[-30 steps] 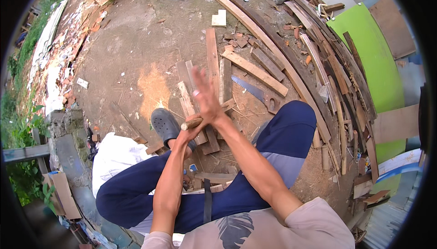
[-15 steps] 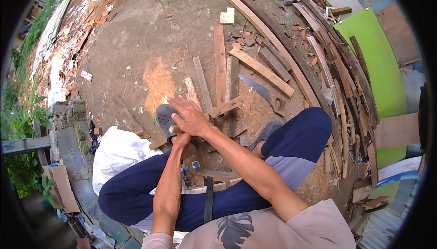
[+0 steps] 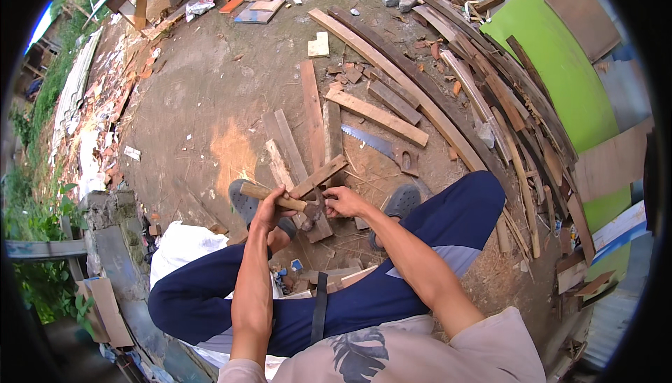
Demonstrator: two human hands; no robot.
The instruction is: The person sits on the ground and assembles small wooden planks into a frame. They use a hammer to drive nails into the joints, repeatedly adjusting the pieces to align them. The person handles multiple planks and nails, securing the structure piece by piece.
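My left hand point(image 3: 269, 209) is closed around a short, light wooden stick point(image 3: 255, 190), which points left over my left foot. Against the stick's right end sits a dark reddish-brown piece point(image 3: 316, 206) shaped like a hammer head; whether the two are joined I cannot tell. My right hand point(image 3: 343, 202) is just right of that piece, fingertips pinched together, and what they hold is hidden. A flat wooden strip point(image 3: 322, 174) slants up to the right from between my hands. Below them, the end of a thicker board point(image 3: 320, 230) shows on the ground.
A handsaw point(image 3: 371, 141) lies ahead to the right, beside a wooden beam point(image 3: 378, 117). Long timbers point(image 3: 413, 89) curve along the right, near a green panel point(image 3: 560, 54). Sawdust point(image 3: 233, 148) covers the ground ahead. A white sack point(image 3: 183, 246) lies left of my leg, beside a block wall point(image 3: 112, 243).
My right hand has come off the left and moved right, with its fingers now pinched. The stick in my left hand now shows, pointing left. The view has shifted slightly.
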